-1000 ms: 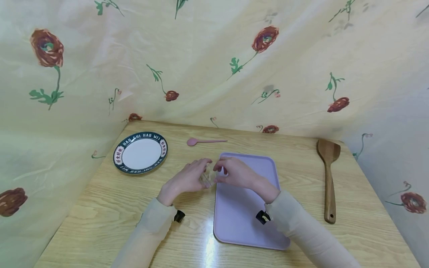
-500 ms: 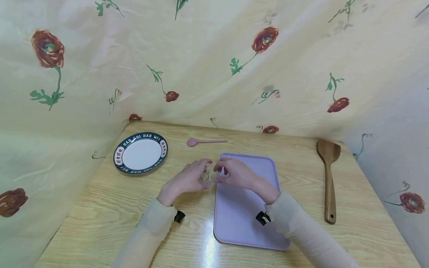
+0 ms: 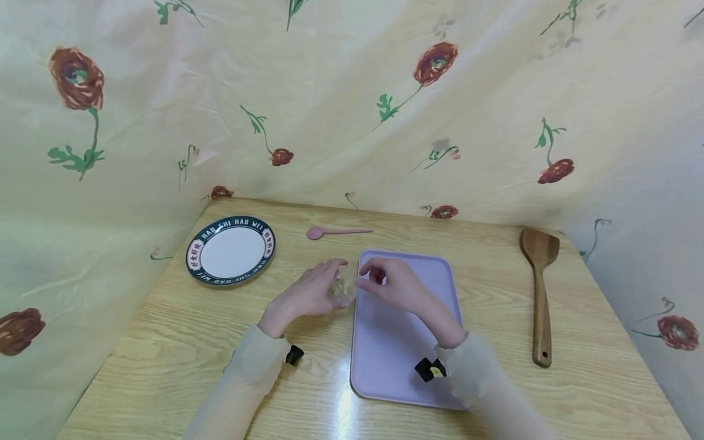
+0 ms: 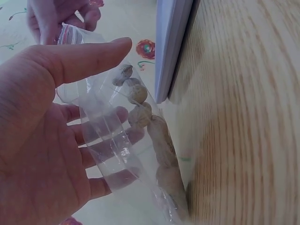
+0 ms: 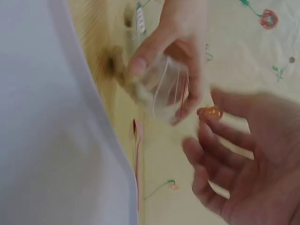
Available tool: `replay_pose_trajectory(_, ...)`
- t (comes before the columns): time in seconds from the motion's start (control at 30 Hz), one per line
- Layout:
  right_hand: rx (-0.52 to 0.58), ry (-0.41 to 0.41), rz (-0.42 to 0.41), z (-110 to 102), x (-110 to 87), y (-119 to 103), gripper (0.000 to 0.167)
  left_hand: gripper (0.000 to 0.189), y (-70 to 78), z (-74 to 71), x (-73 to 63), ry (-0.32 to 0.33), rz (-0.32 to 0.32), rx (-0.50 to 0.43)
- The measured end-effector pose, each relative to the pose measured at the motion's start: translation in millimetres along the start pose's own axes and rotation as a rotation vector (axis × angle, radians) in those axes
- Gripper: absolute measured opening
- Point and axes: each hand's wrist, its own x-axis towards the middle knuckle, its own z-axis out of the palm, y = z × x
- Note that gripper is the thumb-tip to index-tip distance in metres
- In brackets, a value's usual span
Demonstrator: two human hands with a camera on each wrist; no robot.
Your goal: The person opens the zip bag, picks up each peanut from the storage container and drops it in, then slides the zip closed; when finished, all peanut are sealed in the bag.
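Note:
A clear zip bag [image 4: 101,117] with a red seal line holds several unshelled peanuts [image 4: 161,140] along its lower side. My left hand [image 3: 308,290] grips the bag, thumb on one face and fingers behind the other, beside the left edge of the lilac tray. In the right wrist view the bag's zip end [image 5: 176,89] points towards my right hand [image 3: 396,286]. That hand is over the tray with fingers loosely bent, apart from the bag, and nothing shows between thumb and fingertips [image 5: 191,151].
The lilac tray [image 3: 404,366] lies right of centre on the wooden table. A white plate with a dark green rim [image 3: 231,252] sits at the back left. Behind the hands lies a pink spoon [image 3: 316,233]. A wooden spatula [image 3: 540,293] is at the right. Flowered cloth surrounds the table.
My right hand has drawn slightly to the right, away from the bag's zip end, and its fingers have come off. The left hand and bag have barely moved.

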Motion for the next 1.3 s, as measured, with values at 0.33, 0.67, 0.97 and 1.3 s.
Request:
replay_pose_trajectory(0.33,0.147,0.128,0.090,21.6,-9.2,-1.3,0.020,0.083,2.5,2.0,1.8,0.046,-0.026,0.016)
replay_pose_trajectory(0.67,0.168,0.115,0.002,39.4,-11.8,-6.8,0.013,0.091,0.9,4.9,2.5,0.092,-0.038,0.082)
replay_pose_trajectory(0.97,0.145,0.139,0.045,42.9,-10.6,-7.8,0.010,0.101,1.5,3.9,0.9,0.075,-0.038,0.046)
replay_pose_trajectory(1.3,0.162,0.154,0.030,43.4,-10.3,-3.6,0.011,0.113,-0.2,0.7,-0.1,0.002,-0.047,-0.056)
